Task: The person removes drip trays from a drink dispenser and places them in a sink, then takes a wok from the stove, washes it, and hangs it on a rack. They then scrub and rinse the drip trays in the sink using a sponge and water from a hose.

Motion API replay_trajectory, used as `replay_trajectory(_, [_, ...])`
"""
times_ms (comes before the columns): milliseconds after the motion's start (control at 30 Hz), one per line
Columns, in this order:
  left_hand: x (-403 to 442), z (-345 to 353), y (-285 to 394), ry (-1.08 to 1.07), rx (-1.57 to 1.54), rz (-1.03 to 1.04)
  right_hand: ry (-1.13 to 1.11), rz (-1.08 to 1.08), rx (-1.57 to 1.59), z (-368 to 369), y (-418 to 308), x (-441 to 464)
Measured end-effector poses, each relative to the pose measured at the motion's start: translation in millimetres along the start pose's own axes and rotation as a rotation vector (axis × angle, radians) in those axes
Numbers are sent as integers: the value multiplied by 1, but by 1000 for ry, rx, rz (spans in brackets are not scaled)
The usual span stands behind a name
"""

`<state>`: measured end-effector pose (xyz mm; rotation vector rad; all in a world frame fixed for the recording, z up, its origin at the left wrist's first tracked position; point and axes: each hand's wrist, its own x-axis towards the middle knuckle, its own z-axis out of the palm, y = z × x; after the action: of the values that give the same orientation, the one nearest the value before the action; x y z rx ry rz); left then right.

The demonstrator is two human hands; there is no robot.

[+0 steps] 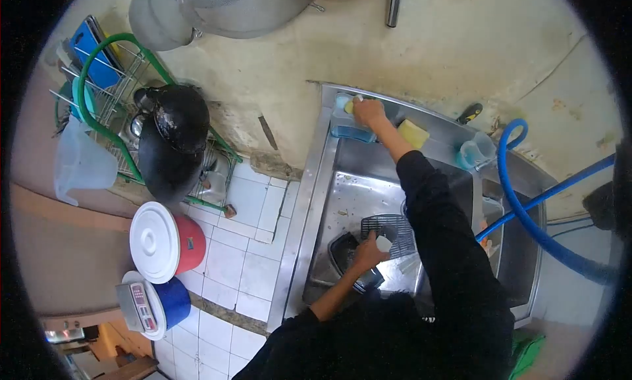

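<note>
In the head view, the left hand (pixel 367 253) has its grip closed around a small see-through vessel (pixel 387 235), smooth-walled with a pale round patch, held low over the steel sink (pixel 305 209). Beneath it lie a black ribbed rack (pixel 378 222), its parallel bars running in rows, and a glossy dark tray (pixel 341 247) with rounded corners. The basin floor is shiny metal, flecked with scraps.

The right hand (pixel 370 111) reaches to the far rim, fingers bent by a small yellow piece (pixel 349 107) at a clear plastic container (pixel 353 132) of bluish tint; whether its grip is tight on that piece I cannot tell. Just beside that hand rests a flat, soft-looking yellow sponge (pixel 413 135). Farther right on the rim sit translucent cups (pixel 484 145), one teal, near a ridged blue hose (pixel 526 205) that loops across the smaller basin.
</note>
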<state>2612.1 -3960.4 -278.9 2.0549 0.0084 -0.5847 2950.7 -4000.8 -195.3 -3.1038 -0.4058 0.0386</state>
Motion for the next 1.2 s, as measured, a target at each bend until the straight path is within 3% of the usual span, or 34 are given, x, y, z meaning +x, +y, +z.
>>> replay_trajectory(100, [7, 5, -9, 16, -3, 27, 50, -6, 33, -5, -1, -3])
replay_trajectory(167, [4, 1, -1, 0, 31, 6, 16, -83, -30, -48, -23, -21])
replay_trajectory(200, [3, -2, 4, 4, 61, -9, 17, -76, -27, -41, -22, -21])
replay_trajectory(267, [2, -8, 10, -12, 38, -43, 256, -123, -46, -15, -23, -13])
replay_trajectory(400, [8, -4, 0, -22, -39, -38, 233, -111, -29, 9, -21, 10])
replay_trajectory(467, [10, -5, -10, -6, -58, -40, 197, -93, 174, 9, -16, 11])
replay_trajectory(533, [11, -18, 1, 44, -112, -104, 205, -126, 127, 4, -16, 15])
replay_trajectory(567, [11, -18, -1, 211, -113, -37, 163, -112, 121, -8, -15, 9])
replay_trajectory(600, [13, -17, -5, 372, -110, 27, 265, -126, 190, -18, -10, 2])
replay_trajectory(667, [11, -48, 8, 118, -698, -266, 327, -114, 263, -30, -1, -34])
replay_trajectory(733, [23, -47, -13, 209, -870, -159, 437, 16, 425, -43, 7, -80])
replay_trajectory(800, [24, -60, -6, 182, -955, -213, 330, 171, 538, -29, 6, -158])
replay_trajectory(833, [23, -62, -2, 121, -1026, -163, 438, 85, 567, 10, 6, -194])
replay_trajectory(867, [24, -59, -1, 110, -1023, -159, 289, 232, 574, 32, -10, -232])
replay_trajectory(933, [27, -53, -2, 85, -1284, -185, 172, 175, 529, 43, -30, -277])
replay_trajectory(1033, [9, -42, -8, -52, -1285, -210, 68, 403, 446, 68, 18, -259])
replay_trajectory(1067, [6, -39, -6, -84, -1298, -194, 182, 464, 555, 88, 41, -255])
replay_trajectory(1133, [8, -34, 2, -52, -1360, -232, 204, 410, 577, 50, 3, -273])
replay_trajectory(1200, [0, -26, 3, -5, -1439, -300, 113, 318, 397, 27, -35, -290])
